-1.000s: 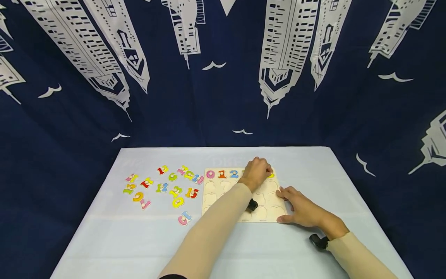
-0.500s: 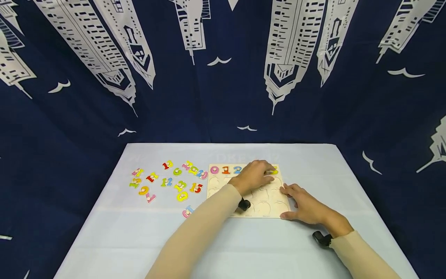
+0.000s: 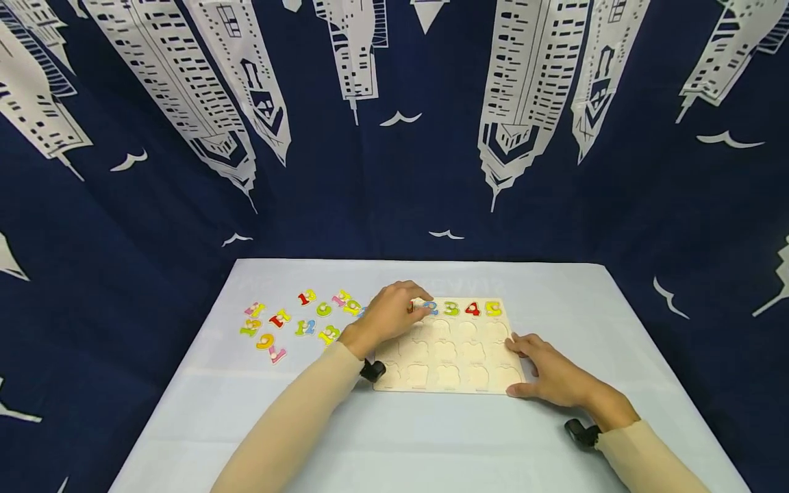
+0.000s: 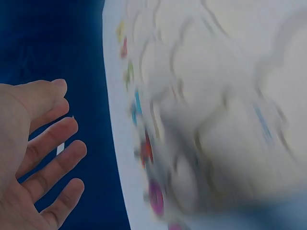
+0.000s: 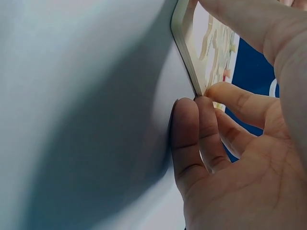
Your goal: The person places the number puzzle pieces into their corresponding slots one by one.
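Observation:
A pale wooden number puzzle board point(image 3: 461, 344) lies flat on the table. In its top row sit a blue 2 point(image 3: 431, 308), a green 3 point(image 3: 452, 308), a red 4 point(image 3: 472, 309) and a yellow 5 point(image 3: 493, 309). My left hand point(image 3: 387, 313) hovers over the board's upper left corner, hiding part of that row. In the left wrist view its fingers are spread loosely and hold nothing; a pink 0 point(image 4: 156, 196) and a red 1 point(image 4: 147, 147) show beyond. My right hand point(image 3: 557, 375) rests on the board's right edge, thumb near the lower corner, fingers fairly straight.
Several loose number pieces lie left of the board, among them a red-and-yellow piece point(image 3: 280, 318), an orange one point(image 3: 265, 341) and a pink 7 point(image 3: 277, 354). My left forearm point(image 3: 290, 418) crosses the table's front. A dark blue printed curtain point(image 3: 370, 205) hangs behind.
My left hand has left the yellow 5 at the board's top right and swung left to the upper left corner. The right hand stays at the board's edge. The head view has shifted slightly.

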Motion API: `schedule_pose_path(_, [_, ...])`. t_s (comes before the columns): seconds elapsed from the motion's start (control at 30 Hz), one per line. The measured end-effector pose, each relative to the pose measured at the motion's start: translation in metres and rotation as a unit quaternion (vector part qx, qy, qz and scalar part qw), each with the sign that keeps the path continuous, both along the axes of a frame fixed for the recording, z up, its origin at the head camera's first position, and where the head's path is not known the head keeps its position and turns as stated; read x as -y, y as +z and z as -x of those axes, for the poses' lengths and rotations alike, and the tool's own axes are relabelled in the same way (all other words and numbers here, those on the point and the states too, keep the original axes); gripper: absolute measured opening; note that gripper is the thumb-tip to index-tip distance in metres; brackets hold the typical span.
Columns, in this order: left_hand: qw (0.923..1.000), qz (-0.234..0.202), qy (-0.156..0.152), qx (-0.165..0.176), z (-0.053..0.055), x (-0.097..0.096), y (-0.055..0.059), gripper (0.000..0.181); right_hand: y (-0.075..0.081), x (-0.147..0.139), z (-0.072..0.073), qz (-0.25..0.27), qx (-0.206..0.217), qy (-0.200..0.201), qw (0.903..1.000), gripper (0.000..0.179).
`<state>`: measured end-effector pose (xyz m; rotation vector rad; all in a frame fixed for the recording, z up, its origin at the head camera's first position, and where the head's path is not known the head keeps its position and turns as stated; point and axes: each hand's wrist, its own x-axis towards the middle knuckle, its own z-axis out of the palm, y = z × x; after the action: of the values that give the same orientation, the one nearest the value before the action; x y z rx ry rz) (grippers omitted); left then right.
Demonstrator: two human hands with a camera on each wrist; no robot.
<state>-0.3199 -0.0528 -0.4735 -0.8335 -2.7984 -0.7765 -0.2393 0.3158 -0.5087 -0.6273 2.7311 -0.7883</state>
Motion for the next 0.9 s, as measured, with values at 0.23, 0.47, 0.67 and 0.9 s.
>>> schedule_pose_path(0.23, [0.9989, -0.011, 0.045, -0.004, -0.013, 0.061, -0.005, 0.026, -0.002, -0.003, -0.004, 0.009, 0.002, -0.006, 0.9999, 0.102])
schedule_pose_path(0.47, [0.9936, -0.015, 0.111, 0.01, -0.036, 0.137, -0.011, 0.029, -0.006, 0.001, -0.002, 0.011, -0.007, -0.002, 0.9999, 0.101])
schedule_pose_path(0.67, [0.9854, -0.033, 0.167, 0.002, -0.056, 0.196, -0.021, 0.027, -0.004, 0.001, -0.001, 0.01, -0.01, -0.004, 0.9999, 0.102])
schedule_pose_path(0.9, [0.9696, -0.021, 0.244, 0.001, -0.081, 0.251, -0.029, 0.023, -0.004, 0.001, 0.0, 0.021, 0.004, -0.013, 0.9997, 0.102])
